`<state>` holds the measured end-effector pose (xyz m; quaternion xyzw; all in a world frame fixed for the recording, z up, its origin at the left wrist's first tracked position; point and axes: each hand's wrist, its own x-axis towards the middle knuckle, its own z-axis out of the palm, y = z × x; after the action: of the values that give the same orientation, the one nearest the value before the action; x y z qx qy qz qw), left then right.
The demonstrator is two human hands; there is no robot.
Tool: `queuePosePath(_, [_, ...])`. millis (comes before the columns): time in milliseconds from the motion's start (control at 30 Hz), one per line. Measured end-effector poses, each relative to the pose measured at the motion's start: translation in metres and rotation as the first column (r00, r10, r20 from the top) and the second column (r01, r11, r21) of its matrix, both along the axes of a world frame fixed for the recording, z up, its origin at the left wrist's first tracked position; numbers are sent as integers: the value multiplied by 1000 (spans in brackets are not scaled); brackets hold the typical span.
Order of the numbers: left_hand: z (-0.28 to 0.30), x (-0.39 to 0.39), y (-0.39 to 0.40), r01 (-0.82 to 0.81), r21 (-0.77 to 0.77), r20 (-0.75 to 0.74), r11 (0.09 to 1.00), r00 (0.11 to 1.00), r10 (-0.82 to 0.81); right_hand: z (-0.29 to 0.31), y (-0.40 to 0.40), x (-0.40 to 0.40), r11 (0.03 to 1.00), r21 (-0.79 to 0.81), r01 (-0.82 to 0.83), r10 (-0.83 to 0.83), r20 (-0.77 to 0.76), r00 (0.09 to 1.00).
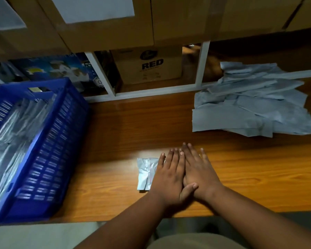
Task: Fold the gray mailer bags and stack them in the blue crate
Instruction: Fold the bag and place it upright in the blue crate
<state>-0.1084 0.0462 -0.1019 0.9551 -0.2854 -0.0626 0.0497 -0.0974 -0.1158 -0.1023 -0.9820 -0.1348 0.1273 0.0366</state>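
Observation:
A folded gray mailer bag lies on the wooden table near its front edge. My left hand presses flat on the bag's right part, fingers straight. My right hand lies flat beside it, fingers straight, its inner edge overlapping the left hand; most of the bag is hidden under both. The blue crate stands at the left with several folded gray bags inside. A loose pile of unfolded gray mailer bags lies at the far right of the table.
Behind the wooden table runs a white shelf frame holding a cardboard box marked RED and a printed blue box. Large cardboard boxes sit on top.

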Motion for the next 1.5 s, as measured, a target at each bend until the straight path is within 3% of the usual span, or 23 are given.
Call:
queuePosePath(633, [1, 4, 5, 14, -107, -49, 994, 999, -19, -3, 0, 0, 1000, 0, -5, 5, -21, 1000])
queuePosePath(900, [5, 18, 40, -20, 3, 91, 1000, 996, 20, 8, 5, 0, 994, 97, 49, -55, 60, 997])
queuePosePath(1033, [-6, 18, 38, -15, 49, 65, 999, 998, 12, 3, 18, -4, 999, 44, -23, 21, 42, 999])
queuePosePath(1500, [-5, 23, 43, -18, -11, 10, 1000, 1000, 18, -10, 19, 4, 1000, -22, -21, 21, 22, 1000])
